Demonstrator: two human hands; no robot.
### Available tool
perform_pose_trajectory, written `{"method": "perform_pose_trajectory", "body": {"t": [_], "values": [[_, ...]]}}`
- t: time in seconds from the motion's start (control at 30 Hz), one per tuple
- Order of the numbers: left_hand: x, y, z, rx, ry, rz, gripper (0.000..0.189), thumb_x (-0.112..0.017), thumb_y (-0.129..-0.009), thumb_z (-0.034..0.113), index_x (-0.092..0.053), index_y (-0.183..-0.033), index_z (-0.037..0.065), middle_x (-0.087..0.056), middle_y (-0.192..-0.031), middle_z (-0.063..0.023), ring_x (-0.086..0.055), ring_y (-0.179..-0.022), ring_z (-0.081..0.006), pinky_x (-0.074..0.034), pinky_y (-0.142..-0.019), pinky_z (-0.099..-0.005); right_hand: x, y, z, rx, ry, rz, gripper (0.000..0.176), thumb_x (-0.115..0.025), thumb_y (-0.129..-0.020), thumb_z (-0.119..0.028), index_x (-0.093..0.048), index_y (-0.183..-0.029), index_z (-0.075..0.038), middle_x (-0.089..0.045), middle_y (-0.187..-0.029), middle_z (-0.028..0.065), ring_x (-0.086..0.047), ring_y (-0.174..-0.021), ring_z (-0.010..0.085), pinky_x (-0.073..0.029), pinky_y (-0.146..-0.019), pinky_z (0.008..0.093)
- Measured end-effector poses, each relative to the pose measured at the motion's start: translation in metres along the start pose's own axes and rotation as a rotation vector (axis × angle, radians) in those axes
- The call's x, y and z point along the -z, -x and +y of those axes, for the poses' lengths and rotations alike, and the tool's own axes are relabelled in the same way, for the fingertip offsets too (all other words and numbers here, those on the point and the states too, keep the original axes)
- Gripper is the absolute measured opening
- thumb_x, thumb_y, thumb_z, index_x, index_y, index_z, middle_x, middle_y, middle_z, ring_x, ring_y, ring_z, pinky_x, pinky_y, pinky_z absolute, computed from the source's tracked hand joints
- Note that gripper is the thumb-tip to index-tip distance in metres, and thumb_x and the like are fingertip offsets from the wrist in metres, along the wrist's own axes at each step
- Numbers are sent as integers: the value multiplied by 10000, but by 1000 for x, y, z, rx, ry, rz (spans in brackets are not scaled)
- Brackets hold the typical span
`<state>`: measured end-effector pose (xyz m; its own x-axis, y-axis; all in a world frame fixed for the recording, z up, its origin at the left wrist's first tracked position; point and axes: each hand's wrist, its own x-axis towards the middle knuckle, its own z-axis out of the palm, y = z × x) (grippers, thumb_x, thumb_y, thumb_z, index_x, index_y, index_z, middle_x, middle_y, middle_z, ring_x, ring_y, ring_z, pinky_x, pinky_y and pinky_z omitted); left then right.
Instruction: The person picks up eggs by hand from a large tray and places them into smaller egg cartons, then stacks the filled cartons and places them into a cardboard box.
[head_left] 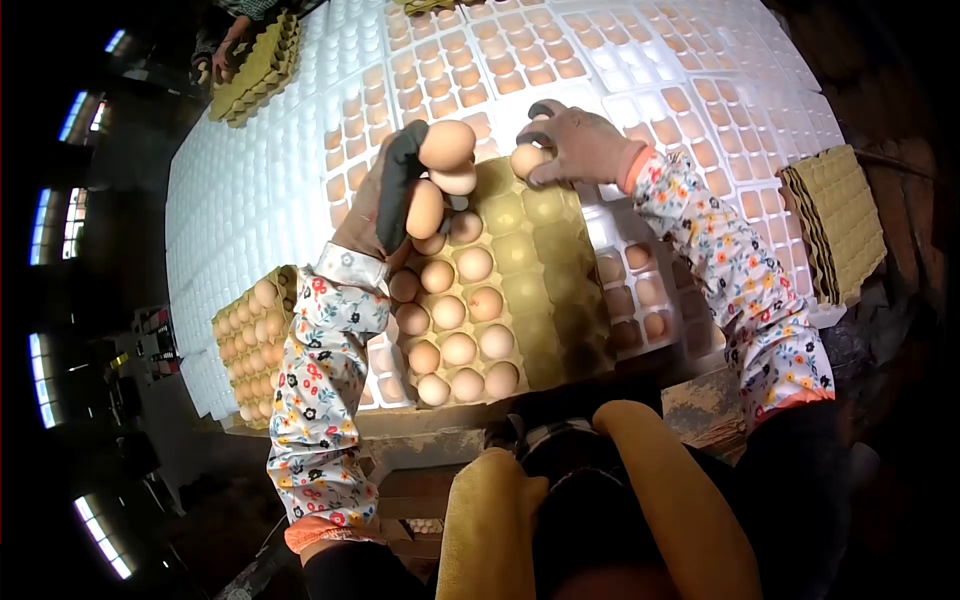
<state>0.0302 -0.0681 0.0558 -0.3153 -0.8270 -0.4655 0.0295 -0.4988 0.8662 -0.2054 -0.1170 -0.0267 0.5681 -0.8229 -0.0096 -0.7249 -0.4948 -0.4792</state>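
My left hand (375, 205), in a glove with dark fingers, is closed around several brown eggs (447, 145) above the far left part of a pulp egg tray (548, 330). Brown eggs (458, 349) sit in the tray's left columns, while bare cups show on its right side. At the tray's far right corner, my gloved right hand (592, 148) has its fingers curled round a brown egg (528, 161). Part of another egg seems to show between its upper fingers. The tray lies on top of white egg trays.
White plastic trays (270, 190) cover the table, many holding eggs. A filled pulp tray (250, 340) lies at the left edge, and stacked pulp trays (838, 225) lie at the right. Far left, another person's hand (228, 50) is beside more pulp trays (258, 78).
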Motion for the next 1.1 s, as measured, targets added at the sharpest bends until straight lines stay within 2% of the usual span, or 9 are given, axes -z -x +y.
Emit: {"method": "perform_pose_trajectory", "body": {"t": [0.1, 0.23, 0.4, 0.57, 0.63, 0.8, 0.83, 1.0, 1.1], "values": [[-25, 3, -2, -21, -44, 112, 343, -514, -947, 365, -597, -998, 37, -608, -823, -66, -595, -727, -180, -497, -603, -318, 27, 42, 47, -304, -1206, -13, 498, -686, -850, -368, -590, -1221, -51, -641, -1082, 70, -610, -949, 107, -508, -761, 219], [-118, -23, -41, -758, -1414, -103, 472, -628, -859, 415, -613, -1105, 12, -613, -1015, -147, -615, -839, -239, -512, -699, -386, 16, 136, 126, -275, -1326, 29, 480, -652, -891, -283, -525, -1283, -36, -624, -1118, 71, -630, -942, 145, -518, -821, 253], [-187, -126, -155, -23, -2314, -88, 675, -670, -778, 407, -498, -1367, 123, -550, -1274, -184, -585, -1047, -351, -487, -896, -438, 12, 174, 130, -344, -829, -22, 510, -766, -733, -229, -609, -1185, -53, -608, -1097, 126, -621, -992, 247, -490, -894, 313], [-182, -161, -89, 325, -1860, -480, 467, -633, -821, 270, -610, -1239, 64, -573, -1290, -189, -580, -1166, -313, -512, -892, -426, -41, 133, 133, 154, -24, -192, 514, -729, -694, -176, -610, -1193, -146, -377, -1437, 214, -584, -1101, 331, -486, -922, 391], [-166, -178, -84, 189, -1667, -77, 344, -640, -792, 294, -661, -1075, 100, -625, -1083, -196, -583, -1093, -324, -492, -887, -421, -60, 115, 133, 292, 296, -79, 464, -683, -740, -182, -611, -1198, -186, -324, -1473, 209, -578, -1097, 363, -479, -913, 435], [-144, -217, -116, 173, -1717, 165, 292, -524, -866, 192, -567, -1129, 72, -567, -1156, -205, -563, -1089, -380, -437, -916, -501, -37, 104, 165, -364, -1341, 15, 329, -617, -844, -212, -623, -1117, -28, -653, -1037, 104, -610, -988, 201, -478, -882, 323], [-152, -216, -110, 78, -1717, 143, 307, -525, -864, 189, -560, -1145, 71, -567, -1159, -200, -562, -1087, -375, -432, -922, -496, -48, 108, 194, 31, -877, 230, 277, -533, -884, -84, -582, -1124, 44, -624, -1126, 158, -636, -977, 239, -515, -823, 316], [-184, -138, -96, -721, -1488, 329, 383, -611, -818, 175, -555, -1180, 61, -577, -1119, -163, -559, -1051, -348, -418, -963, -471, -63, 74, 160, -331, -1162, 420, 314, -587, -904, -267, -610, -1098, -21, -642, -1023, 100, -612, -912, 194, -491, -812, 326], [-194, -56, -124, -900, -1108, 168, 457, -707, -774, 189, -552, -1183, 57, -576, -1123, -160, -560, -1051, -340, -442, -977, -445, -99, 45, 153, 86, -71, 456, 383, -586, -894, -275, -574, -1163, -4, -636, -1053, 200, -601, -969, 367, -468, -876, 433]]}}
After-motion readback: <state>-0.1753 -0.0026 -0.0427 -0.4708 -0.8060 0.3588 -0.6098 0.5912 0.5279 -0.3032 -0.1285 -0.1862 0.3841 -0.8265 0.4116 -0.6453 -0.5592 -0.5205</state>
